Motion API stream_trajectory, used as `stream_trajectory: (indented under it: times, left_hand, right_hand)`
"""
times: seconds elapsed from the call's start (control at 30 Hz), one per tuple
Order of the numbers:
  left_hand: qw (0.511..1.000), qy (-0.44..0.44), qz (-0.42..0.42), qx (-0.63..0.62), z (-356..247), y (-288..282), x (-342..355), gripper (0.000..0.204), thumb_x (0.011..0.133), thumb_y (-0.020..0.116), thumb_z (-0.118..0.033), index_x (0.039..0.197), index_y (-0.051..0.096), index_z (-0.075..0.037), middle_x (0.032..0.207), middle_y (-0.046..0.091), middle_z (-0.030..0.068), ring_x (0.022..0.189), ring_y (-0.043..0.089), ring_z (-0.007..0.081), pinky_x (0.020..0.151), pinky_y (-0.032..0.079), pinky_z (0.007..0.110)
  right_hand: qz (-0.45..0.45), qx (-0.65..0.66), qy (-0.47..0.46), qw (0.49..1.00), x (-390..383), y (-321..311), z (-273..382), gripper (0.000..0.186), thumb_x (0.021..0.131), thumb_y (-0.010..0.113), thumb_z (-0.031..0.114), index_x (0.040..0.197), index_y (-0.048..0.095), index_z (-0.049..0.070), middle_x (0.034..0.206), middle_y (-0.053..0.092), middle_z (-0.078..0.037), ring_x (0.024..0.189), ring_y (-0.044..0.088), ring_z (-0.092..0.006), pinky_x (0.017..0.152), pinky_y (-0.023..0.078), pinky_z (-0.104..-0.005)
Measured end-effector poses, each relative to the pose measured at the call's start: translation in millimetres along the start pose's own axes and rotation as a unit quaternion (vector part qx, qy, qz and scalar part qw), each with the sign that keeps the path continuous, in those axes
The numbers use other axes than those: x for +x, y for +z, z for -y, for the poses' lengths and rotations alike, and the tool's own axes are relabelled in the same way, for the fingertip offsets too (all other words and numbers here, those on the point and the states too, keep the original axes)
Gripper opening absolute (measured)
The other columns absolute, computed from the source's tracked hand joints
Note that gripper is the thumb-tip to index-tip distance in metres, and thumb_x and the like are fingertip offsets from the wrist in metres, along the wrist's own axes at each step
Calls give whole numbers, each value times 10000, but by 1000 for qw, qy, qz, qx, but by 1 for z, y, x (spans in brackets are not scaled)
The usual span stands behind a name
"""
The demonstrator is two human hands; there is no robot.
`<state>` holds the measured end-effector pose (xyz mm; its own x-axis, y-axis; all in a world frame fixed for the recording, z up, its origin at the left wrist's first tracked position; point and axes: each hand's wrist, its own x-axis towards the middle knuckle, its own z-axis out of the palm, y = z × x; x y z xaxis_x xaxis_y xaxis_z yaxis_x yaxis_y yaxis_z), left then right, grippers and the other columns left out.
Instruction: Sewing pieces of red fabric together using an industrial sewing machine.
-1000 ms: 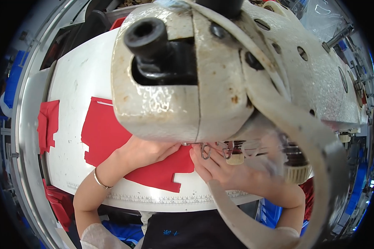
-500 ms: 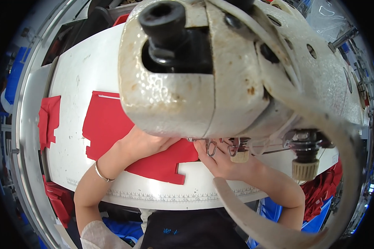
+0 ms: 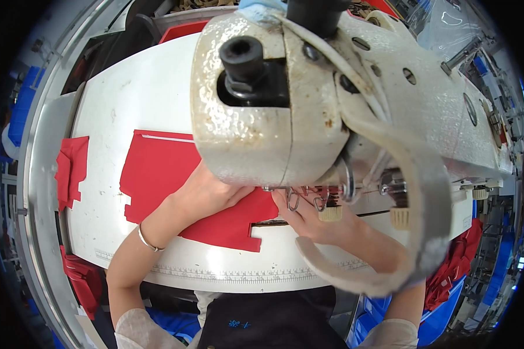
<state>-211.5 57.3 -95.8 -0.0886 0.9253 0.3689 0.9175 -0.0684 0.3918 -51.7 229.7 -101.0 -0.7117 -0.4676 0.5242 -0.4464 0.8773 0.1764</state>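
I'm counting two bare hands at one sewing machine (image 3: pixel 244 139), with one large red cloth panel (image 3: pixel 157 166) lying beneath them. One small folded red piece (image 3: pixel 71 171) is lying well off to the left of the hands, and a red bundle (image 3: pixel 82 282) is hanging beyond the worktop (image 3: pixel 128 81), lower on that side.

The left grip (image 3: pixel 212 192) is resting on the panel, its fingertips disappearing beneath the machine's head, so I can't tell how wide it is or whether it is pinching anything. The right grip (image 3: pixel 317 221) is sitting at the panel's right edge, fingers slightly spread and reaching under the head; whether they are closing on cloth I can't tell either. The panel is spreading left of both grips, with a notched corner showing just below them.

Two wire hooks (image 3: pixel 293 200) and a cream knob (image 3: pixel 330 214) are partly covering the right grip, while a pale curved strap (image 3: pixel 431 227) is crossing in front of that forearm. A thin bangle (image 3: pixel 149 239) is circling the left arm, below its grip. Nearer the person than both grips, a printed scale (image 3: pixel 227 276) is running along the edge. Right of the right grip, a red cloth heap (image 3: pixel 454 264) is filling a blue bin (image 3: pixel 445 317).
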Motion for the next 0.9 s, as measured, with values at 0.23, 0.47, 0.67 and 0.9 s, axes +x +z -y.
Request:
stream_trajectory:
  times: [0.23,0.47,0.67,0.9]
  left_hand:
    - [973,-157,-1,-166,-41,1,-14,289,688,793,-145,918,670,-22,976,623,90,948,574,286,811,493,364]
    - [942,-213,37,-259,-37,1,-12,253,684,790,-102,904,694,-22,1022,623,66,982,571,238,827,499,346]
    - [942,-217,31,-252,-34,3,-17,255,687,789,-110,915,704,-30,1031,628,68,976,577,231,832,500,338]
    - [964,-174,-15,-203,-49,3,-16,163,713,741,-19,854,660,-5,1014,617,69,986,559,244,807,493,336]
  right_hand:
    - [-29,67,54,996,-9,9,10,282,648,647,89,917,688,16,816,627,-63,716,601,-190,703,494,-326]
    - [-45,79,54,994,-13,9,11,351,632,640,80,967,671,-21,885,638,-72,780,617,-202,740,502,-313]
    - [-30,72,55,995,-14,10,13,352,627,638,81,963,671,-17,871,631,-80,777,616,-200,735,498,-312]
    - [-20,64,69,995,-13,10,15,323,653,622,100,959,676,14,849,613,-49,764,603,-165,720,489,-301]
